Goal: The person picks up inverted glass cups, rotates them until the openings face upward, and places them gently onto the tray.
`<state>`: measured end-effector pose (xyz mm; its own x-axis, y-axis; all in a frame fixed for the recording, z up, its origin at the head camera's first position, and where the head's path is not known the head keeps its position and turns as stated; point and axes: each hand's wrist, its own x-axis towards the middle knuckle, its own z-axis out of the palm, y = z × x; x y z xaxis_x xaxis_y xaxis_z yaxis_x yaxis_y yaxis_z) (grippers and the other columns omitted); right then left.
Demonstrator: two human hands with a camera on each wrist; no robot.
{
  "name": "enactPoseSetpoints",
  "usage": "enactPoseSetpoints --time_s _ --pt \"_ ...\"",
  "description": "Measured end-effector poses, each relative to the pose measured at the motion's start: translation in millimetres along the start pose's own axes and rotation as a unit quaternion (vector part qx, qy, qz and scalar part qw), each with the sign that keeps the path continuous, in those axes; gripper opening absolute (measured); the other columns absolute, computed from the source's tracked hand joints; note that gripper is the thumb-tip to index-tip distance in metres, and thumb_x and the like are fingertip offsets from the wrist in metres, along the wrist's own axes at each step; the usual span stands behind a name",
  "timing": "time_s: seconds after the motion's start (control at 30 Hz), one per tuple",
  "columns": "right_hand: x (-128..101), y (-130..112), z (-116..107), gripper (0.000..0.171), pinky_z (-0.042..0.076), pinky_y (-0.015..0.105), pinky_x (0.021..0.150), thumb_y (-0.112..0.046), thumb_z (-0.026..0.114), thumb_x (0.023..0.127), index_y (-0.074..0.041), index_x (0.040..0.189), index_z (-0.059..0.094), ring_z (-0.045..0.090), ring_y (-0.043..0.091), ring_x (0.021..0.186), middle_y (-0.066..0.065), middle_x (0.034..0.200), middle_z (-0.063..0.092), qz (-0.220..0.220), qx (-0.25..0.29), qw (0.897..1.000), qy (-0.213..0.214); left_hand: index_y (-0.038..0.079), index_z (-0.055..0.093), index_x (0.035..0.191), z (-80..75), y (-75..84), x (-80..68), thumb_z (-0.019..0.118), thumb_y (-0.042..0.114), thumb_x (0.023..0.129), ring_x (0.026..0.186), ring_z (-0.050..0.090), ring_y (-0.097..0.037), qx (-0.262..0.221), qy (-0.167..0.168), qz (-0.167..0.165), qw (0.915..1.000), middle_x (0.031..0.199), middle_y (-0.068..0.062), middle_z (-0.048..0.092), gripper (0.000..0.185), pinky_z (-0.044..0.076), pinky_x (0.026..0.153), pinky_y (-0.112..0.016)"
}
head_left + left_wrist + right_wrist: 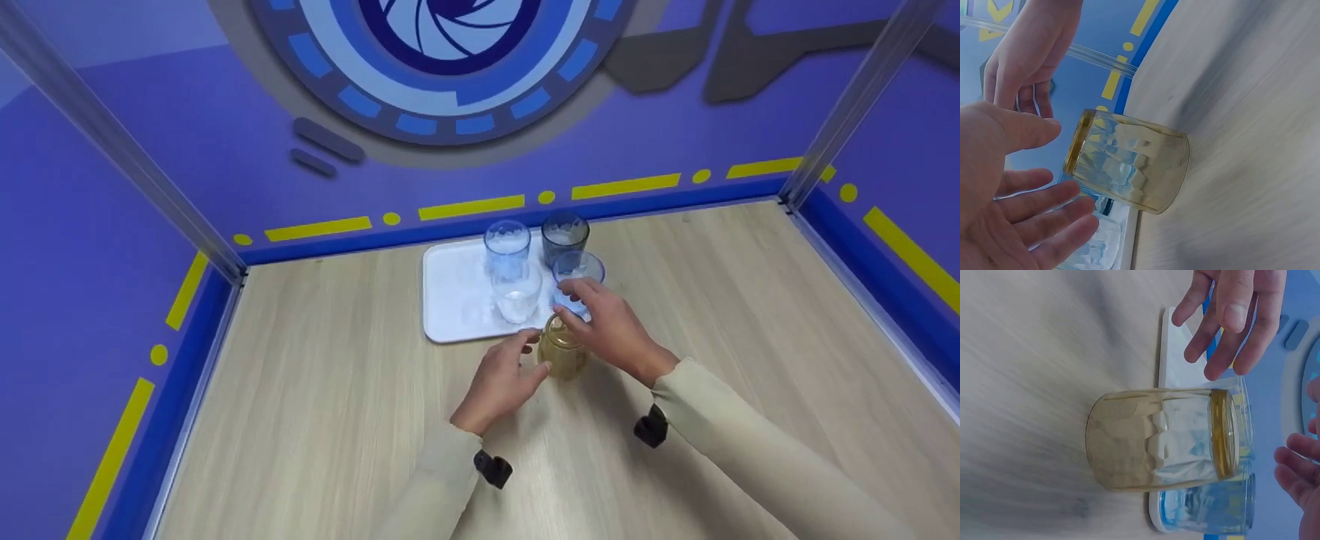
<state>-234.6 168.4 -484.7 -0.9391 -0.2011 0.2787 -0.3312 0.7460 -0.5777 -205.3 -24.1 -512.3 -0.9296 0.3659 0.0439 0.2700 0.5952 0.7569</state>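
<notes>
An amber faceted glass (562,352) stands upright on the wooden table just in front of a white tray (454,300). My left hand (501,379) is spread beside its left side, fingers straight, thumb near the rim. The left wrist view shows a small gap between my left hand (1010,197) and the amber glass (1129,163). My right hand (611,326) hovers over and behind the rim with loose fingers, holding nothing. In the right wrist view the amber glass (1157,439) stands free between my right hand (1300,481) and my left hand (1230,320).
Several glasses stand on the tray: a light blue one (507,244), a dark one (565,232), a blue one (577,270) and a clear one (516,292). Purple walls with blue skirting (675,199) close the table at the back and sides.
</notes>
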Motion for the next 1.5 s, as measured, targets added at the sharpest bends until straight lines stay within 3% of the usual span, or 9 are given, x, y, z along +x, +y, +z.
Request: enactPoseSetpoints --time_s 0.2,0.5,0.87,1.07,1.5 --pt "-8.1 13.4 -1.0 0.025 0.056 0.043 0.084 -0.020 0.065 0.092 -0.008 0.115 0.063 0.065 0.028 0.099 0.011 0.110 0.064 -0.022 0.000 1.000 0.018 0.010 0.053 0.133 1.2 3.5 0.6 0.066 0.028 0.090 0.113 0.063 -0.025 0.047 0.015 0.023 0.9985 0.128 -0.007 0.063 0.048 0.050 0.093 -0.040" --pt "-17.6 27.3 -0.8 0.020 0.055 0.041 0.082 -0.015 0.064 0.092 -0.006 0.110 0.064 0.064 0.026 0.096 0.010 0.106 0.065 -0.022 0.006 1.000 0.020 0.009 0.051 0.135 4.9 5.7 4.4 0.067 0.028 0.090 0.113 0.062 -0.025 0.051 0.018 0.024 0.9982 0.130 -0.010 0.061 0.051 0.050 0.093 -0.040" --pt "-27.7 39.7 2.8 0.014 0.055 0.040 0.078 -0.001 0.061 0.089 -0.003 0.100 0.067 0.065 0.022 0.090 0.009 0.096 0.067 -0.017 -0.017 0.999 0.029 0.008 0.051 0.134 12.0 9.7 9.7 0.070 0.027 0.087 0.118 0.060 -0.024 0.088 0.044 0.052 0.9938 0.128 -0.010 0.061 0.054 0.049 0.099 -0.040" --pt "-32.0 43.6 5.2 0.014 0.055 0.041 0.081 -0.003 0.063 0.088 -0.004 0.101 0.068 0.065 0.023 0.092 0.008 0.098 0.067 -0.010 -0.013 1.000 0.012 0.010 0.049 0.136 15.1 12.4 12.8 0.070 0.027 0.086 0.118 0.060 -0.024 0.115 0.055 0.062 0.9899 0.131 -0.008 0.059 0.057 0.050 0.097 -0.040" --pt "-33.3 47.4 7.9 0.015 0.055 0.039 0.077 0.000 0.061 0.087 -0.006 0.099 0.069 0.064 0.019 0.088 0.007 0.093 0.066 -0.014 -0.019 1.000 0.011 0.008 0.045 0.139 22.4 21.3 22.7 0.071 0.032 0.084 0.116 0.060 -0.027 0.153 0.056 0.040 0.9858 0.132 -0.010 0.058 0.066 0.052 0.092 -0.043"
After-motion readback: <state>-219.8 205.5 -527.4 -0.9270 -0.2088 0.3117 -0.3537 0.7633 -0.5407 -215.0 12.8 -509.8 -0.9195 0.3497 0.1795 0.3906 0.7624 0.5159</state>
